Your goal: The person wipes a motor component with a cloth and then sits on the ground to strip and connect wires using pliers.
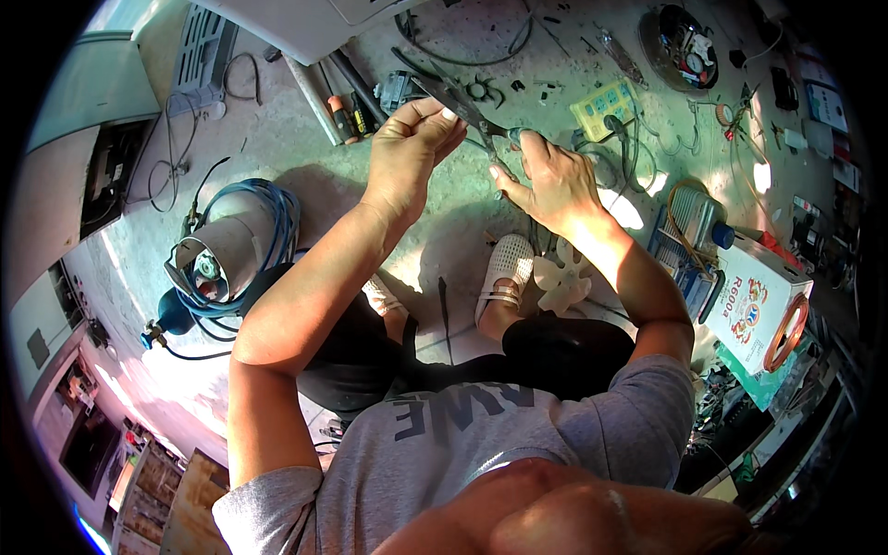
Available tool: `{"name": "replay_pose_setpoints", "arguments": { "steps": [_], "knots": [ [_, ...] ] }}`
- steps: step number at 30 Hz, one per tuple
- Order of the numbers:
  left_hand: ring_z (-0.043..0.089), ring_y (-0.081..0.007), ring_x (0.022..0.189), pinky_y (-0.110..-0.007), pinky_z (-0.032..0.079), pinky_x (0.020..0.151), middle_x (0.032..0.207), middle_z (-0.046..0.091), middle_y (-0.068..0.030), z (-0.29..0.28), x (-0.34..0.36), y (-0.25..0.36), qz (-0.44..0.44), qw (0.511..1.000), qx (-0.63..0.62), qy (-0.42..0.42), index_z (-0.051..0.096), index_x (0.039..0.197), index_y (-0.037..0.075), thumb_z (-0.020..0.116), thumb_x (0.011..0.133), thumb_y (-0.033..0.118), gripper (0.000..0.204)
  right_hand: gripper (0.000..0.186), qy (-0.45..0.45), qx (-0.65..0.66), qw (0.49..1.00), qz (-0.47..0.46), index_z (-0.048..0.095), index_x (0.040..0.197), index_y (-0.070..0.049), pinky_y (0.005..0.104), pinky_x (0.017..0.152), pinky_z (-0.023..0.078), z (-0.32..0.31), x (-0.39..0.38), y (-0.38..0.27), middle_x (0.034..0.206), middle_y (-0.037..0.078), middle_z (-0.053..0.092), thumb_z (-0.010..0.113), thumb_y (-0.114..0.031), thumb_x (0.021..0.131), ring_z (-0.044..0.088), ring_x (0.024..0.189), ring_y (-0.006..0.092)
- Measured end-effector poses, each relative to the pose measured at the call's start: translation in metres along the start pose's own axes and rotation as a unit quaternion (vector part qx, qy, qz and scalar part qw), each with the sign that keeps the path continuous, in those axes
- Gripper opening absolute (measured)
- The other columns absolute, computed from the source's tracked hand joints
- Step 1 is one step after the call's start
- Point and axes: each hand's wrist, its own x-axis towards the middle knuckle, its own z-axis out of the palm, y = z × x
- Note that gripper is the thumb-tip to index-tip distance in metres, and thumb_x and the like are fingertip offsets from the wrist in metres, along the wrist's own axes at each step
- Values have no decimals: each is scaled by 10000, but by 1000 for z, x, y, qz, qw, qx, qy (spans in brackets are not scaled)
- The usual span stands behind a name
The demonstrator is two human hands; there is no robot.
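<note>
My right hand [557,181] is closed round the handles of a pair of dark scissors [469,111]. Their blades are parted and point up and to the left, toward my other hand. Beside those blades, my left hand [413,148] is closed in a pinch, thumb against fingers. Whatever sits in that pinch is too small to make out. Both hands are held up over the floor, in front of my sandalled feet. Just beyond the left hand lie a small grey motor-like part [398,91] and an orange-handled screwdriver [341,118].
Coiled blue hose surrounds a grey cylinder [242,242] at left. A white appliance [305,17] stands at the far edge. To the right are a yellow parts tray [603,108], a round bin of scraps [680,51] and a white box [757,298]. A fan blade [562,279] lies near my foot.
</note>
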Motion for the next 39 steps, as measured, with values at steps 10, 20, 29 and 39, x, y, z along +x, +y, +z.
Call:
{"name": "replay_pose_setpoints", "arguments": {
  "steps": [10,20,29,39],
  "knots": [
    [603,-88,844,-221,501,780,916,648,-26,1,-2,8,92,983,150,-45,604,959,12,665,864,65,125,366,-3,24,1000,9,512,900,-54,383,472,448,-6,3,3,603,56,559,705,-346,794,583,513,275],
    [618,-88,795,-219,498,755,839,671,-36,-7,-1,6,75,987,136,-47,613,864,23,651,857,28,39,412,-47,11,999,8,496,932,-51,380,535,482,-15,5,-2,677,86,619,704,-374,783,640,589,264],
    [640,-123,847,-248,518,832,873,671,-57,-7,-2,6,58,992,106,-45,602,864,17,624,870,11,24,425,-30,0,999,-9,475,924,-40,383,561,499,-14,4,0,729,90,657,704,-369,782,655,615,267],
    [635,-126,857,-261,524,853,862,655,-50,-8,-3,1,32,994,90,-52,579,857,20,614,880,15,42,391,-39,-22,999,-9,477,879,-39,376,541,497,-15,4,-2,728,101,654,703,-345,788,647,601,281]
  ]
}}
